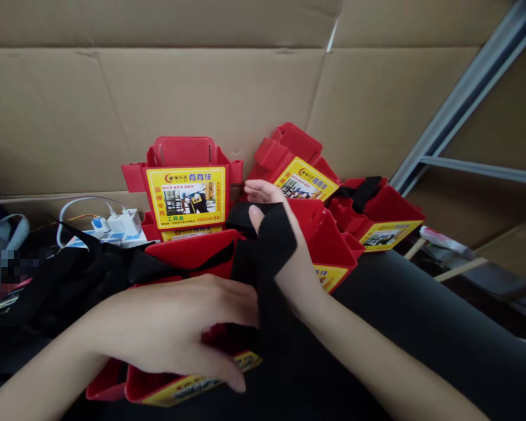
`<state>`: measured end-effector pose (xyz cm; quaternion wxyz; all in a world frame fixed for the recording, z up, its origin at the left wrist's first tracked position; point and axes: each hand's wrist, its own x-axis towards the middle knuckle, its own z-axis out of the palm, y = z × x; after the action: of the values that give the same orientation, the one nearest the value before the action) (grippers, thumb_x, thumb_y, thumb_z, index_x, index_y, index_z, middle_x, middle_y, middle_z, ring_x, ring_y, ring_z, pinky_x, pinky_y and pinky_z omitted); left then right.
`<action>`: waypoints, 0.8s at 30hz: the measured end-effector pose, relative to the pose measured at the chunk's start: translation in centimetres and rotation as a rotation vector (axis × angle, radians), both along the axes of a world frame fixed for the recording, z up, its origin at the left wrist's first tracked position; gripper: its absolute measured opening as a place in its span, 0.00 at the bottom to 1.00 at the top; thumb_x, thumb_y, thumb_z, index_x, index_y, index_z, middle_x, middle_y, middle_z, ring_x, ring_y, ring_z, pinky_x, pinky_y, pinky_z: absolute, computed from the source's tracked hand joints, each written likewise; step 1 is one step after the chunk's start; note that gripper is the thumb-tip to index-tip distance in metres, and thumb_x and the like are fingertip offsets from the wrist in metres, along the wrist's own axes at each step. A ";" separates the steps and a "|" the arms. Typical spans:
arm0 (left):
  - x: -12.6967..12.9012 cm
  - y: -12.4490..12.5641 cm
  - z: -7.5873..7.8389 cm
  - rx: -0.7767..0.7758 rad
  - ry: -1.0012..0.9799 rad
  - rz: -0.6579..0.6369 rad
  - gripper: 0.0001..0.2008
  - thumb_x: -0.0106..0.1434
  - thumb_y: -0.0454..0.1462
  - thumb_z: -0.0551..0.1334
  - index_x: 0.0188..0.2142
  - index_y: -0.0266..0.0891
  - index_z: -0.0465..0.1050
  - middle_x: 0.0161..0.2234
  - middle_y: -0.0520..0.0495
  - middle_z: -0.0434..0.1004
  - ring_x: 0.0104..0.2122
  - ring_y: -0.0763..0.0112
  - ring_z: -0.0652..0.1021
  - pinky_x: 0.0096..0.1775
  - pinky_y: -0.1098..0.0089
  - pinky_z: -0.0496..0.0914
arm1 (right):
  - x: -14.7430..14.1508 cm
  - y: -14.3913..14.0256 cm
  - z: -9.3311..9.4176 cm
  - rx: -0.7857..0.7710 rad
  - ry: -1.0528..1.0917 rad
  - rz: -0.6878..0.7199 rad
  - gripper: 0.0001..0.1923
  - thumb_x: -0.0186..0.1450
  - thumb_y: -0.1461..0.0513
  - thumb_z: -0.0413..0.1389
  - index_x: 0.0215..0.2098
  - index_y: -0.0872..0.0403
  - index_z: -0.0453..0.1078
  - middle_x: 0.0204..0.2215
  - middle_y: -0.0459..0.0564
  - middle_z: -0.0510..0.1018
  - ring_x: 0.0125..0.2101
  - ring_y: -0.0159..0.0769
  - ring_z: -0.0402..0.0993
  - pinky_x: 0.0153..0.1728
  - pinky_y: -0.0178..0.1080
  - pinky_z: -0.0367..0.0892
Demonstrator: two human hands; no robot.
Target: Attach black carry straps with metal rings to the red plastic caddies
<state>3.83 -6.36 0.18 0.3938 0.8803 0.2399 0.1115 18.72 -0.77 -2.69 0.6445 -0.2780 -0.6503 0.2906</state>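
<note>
The widest room to move lies to the right, where the smooth dark surface (421,310) stretches to a far edge below a metal frame (469,96); behind, a creased cardboard wall (210,93) closes the space, and on the left a heap of black webbing (79,275) crowds up to white plugs (129,222); the front red box (135,383) sits low on the surface under the left hand (170,327), whose thumb stands well apart from the fingers, though their tips are hidden, so I cannot tell their grip; the right hand (296,266) is raised above it, fingers extended, a flat black strap (274,292) folded across it; whether thumb and fingers pinch the strap I cannot tell; more angular, glossy plastic boxes (179,151) with yellow picture labels (193,199) stand or lean behind.
</note>
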 end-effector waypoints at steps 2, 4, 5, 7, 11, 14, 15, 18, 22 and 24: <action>0.1 0.1 -0.1 -0.071 -0.088 0.142 0.07 0.55 0.36 0.65 0.35 0.40 0.72 0.36 0.50 0.74 0.39 0.69 0.74 0.41 0.73 0.68 | 0.4 0.0 0.3 -0.020 -0.133 0.035 0.15 0.61 0.64 0.49 0.47 0.51 0.61 0.49 0.51 0.67 0.52 0.36 0.63 0.55 0.42 0.59; 0.0 0.4 -0.1 -0.177 -0.270 0.339 0.08 0.52 0.36 0.67 0.29 0.39 0.68 0.30 0.54 0.71 0.33 0.74 0.73 0.34 0.77 0.68 | 1.2 0.1 0.7 -0.046 -0.265 0.061 0.19 0.60 0.63 0.52 0.50 0.50 0.59 0.51 0.51 0.66 0.52 0.38 0.63 0.55 0.44 0.59; -0.2 0.7 0.0 -0.238 -0.395 0.435 0.10 0.51 0.35 0.68 0.27 0.39 0.66 0.27 0.56 0.68 0.29 0.77 0.72 0.31 0.79 0.67 | 1.6 0.2 0.9 -0.053 -0.319 0.048 0.22 0.59 0.62 0.54 0.52 0.50 0.58 0.52 0.51 0.64 0.54 0.39 0.61 0.56 0.46 0.58; -0.6 1.3 0.2 -0.424 -0.662 0.571 0.11 0.51 0.33 0.67 0.26 0.38 0.63 0.23 0.57 0.63 0.24 0.80 0.68 0.28 0.79 0.65 | 2.6 0.2 1.5 -0.046 -0.388 -0.036 0.29 0.56 0.62 0.58 0.55 0.49 0.55 0.56 0.52 0.60 0.57 0.41 0.56 0.57 0.47 0.56; -1.2 2.1 1.0 -0.863 -1.018 0.508 0.03 0.55 0.32 0.59 0.28 0.37 0.65 0.21 0.57 0.56 0.20 0.82 0.61 0.31 0.73 0.68 | 3.4 -1.2 2.6 0.157 -0.285 -0.260 0.27 0.58 0.65 0.56 0.54 0.46 0.57 0.56 0.50 0.59 0.57 0.42 0.56 0.52 0.45 0.62; -1.3 2.3 0.9 -0.936 -0.984 0.403 0.05 0.59 0.34 0.54 0.29 0.35 0.66 0.23 0.55 0.60 0.19 0.83 0.61 0.30 0.74 0.67 | 3.0 -2.6 3.0 0.281 -0.308 -0.138 0.20 0.61 0.66 0.54 0.51 0.46 0.61 0.48 0.49 0.67 0.48 0.37 0.67 0.46 0.40 0.67; -1.3 2.3 0.8 -0.907 -0.936 0.391 0.07 0.60 0.35 0.54 0.29 0.35 0.67 0.23 0.54 0.62 0.20 0.82 0.62 0.30 0.74 0.66 | 2.8 -3.0 3.1 0.280 -0.381 -0.049 0.19 0.61 0.65 0.56 0.50 0.47 0.63 0.46 0.49 0.70 0.45 0.36 0.69 0.43 0.38 0.68; -1.3 2.3 0.1 -0.773 -0.776 0.457 0.11 0.60 0.40 0.57 0.27 0.34 0.68 0.23 0.52 0.66 0.20 0.79 0.67 0.25 0.76 0.65 | 2.3 -3.2 2.9 0.226 -0.542 0.117 0.13 0.59 0.63 0.58 0.43 0.50 0.69 0.40 0.47 0.74 0.40 0.34 0.71 0.38 0.35 0.69; -1.1 2.2 -0.2 -0.722 -0.599 0.505 0.14 0.62 0.44 0.56 0.30 0.34 0.70 0.20 0.52 0.67 0.18 0.79 0.68 0.21 0.79 0.63 | 2.4 -2.6 2.6 0.097 -0.469 0.155 0.06 0.61 0.60 0.57 0.37 0.52 0.70 0.31 0.45 0.75 0.28 0.30 0.71 0.26 0.32 0.66; -0.9 2.0 -0.1 -0.635 -0.585 0.535 0.14 0.61 0.46 0.59 0.33 0.35 0.71 0.20 0.52 0.69 0.19 0.78 0.69 0.20 0.79 0.63 | 2.5 -2.4 2.5 0.042 -0.407 0.154 0.06 0.61 0.61 0.56 0.38 0.51 0.68 0.26 0.43 0.73 0.21 0.27 0.68 0.21 0.31 0.64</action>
<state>2.94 -4.33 0.10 0.6504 0.5567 0.3586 0.3721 21.23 -3.21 -0.19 0.4816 -0.2668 -0.7922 0.2632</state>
